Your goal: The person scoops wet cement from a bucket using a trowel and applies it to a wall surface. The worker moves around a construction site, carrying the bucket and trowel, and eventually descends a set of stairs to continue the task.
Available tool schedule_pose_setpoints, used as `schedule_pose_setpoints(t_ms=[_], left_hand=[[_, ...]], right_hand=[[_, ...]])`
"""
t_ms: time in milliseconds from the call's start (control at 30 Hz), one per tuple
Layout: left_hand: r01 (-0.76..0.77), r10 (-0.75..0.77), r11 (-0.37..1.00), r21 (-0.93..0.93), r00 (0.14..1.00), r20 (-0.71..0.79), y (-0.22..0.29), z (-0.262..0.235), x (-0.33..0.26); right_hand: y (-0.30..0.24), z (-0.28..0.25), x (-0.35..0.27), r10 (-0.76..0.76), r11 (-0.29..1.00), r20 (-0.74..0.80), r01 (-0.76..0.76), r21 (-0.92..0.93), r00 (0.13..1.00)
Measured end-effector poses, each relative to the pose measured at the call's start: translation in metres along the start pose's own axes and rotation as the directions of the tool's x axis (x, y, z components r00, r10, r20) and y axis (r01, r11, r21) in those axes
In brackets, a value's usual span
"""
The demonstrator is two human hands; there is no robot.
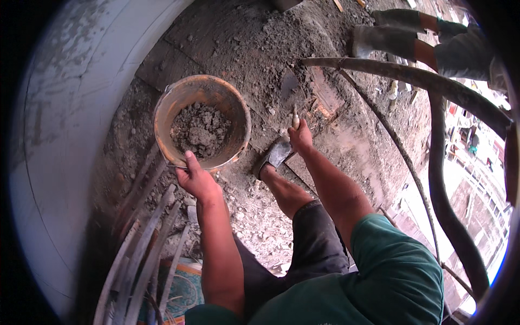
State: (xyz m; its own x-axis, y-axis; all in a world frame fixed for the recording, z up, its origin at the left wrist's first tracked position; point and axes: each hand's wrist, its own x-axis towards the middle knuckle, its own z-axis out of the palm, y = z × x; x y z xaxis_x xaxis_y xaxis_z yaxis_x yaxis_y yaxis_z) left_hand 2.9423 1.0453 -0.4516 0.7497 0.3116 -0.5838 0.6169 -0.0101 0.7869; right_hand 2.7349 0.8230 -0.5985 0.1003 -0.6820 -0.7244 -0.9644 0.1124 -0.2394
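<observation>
My left hand (199, 180) is closed on the near rim of a round, orange-brown bucket (203, 82), with the thumb over the edge and the wire handle by the fingers. Clumpy grey mortar (200, 130) lies in its bottom. To the right, my right hand (301, 137) is wrapped round the pale handle of a trowel (290, 85). The trowel's grey, dirt-coloured blade points away from me, over the rubble-covered surface. My shoe (278, 153) rests between the bucket and my right forearm.
A pale, curved-looking wall (65, 135) rises on the left. Long strips (143, 246) lean at the lower left. Dark poles (422, 76) cross the right side, beyond them a lower area. Another person's boots (384, 42) stand at the upper right. Loose debris covers the ground (238, 43).
</observation>
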Motion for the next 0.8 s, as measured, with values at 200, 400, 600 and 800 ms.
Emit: schedule_pose_setpoints(t_ms=[200,400,600,800], left_hand=[[-0.029,0.018,0.998,0.063,0.985,0.17,-0.029,0.062,0.062],[-0.018,-0.027,0.989,0.15,0.955,0.294,-0.052,0.072,0.112],[-0.103,-0.031,0.924,0.368,0.94,0.341,-0.049,0.067,0.138],[-0.069,-0.049,0.931,0.358,0.949,0.31,-0.043,0.084,0.142]], right_hand=[[-0.069,0.03,0.068,-0.067,0.998,-0.229,0.064,-0.022,0.971],[-0.163,0.041,0.204,0.063,0.979,-0.571,0.059,0.193,0.819],[-0.19,0.046,0.247,0.252,0.924,-0.442,-0.078,0.376,0.861],[-0.171,0.06,0.167,-0.193,0.981,-0.205,0.186,-0.056,0.959]])
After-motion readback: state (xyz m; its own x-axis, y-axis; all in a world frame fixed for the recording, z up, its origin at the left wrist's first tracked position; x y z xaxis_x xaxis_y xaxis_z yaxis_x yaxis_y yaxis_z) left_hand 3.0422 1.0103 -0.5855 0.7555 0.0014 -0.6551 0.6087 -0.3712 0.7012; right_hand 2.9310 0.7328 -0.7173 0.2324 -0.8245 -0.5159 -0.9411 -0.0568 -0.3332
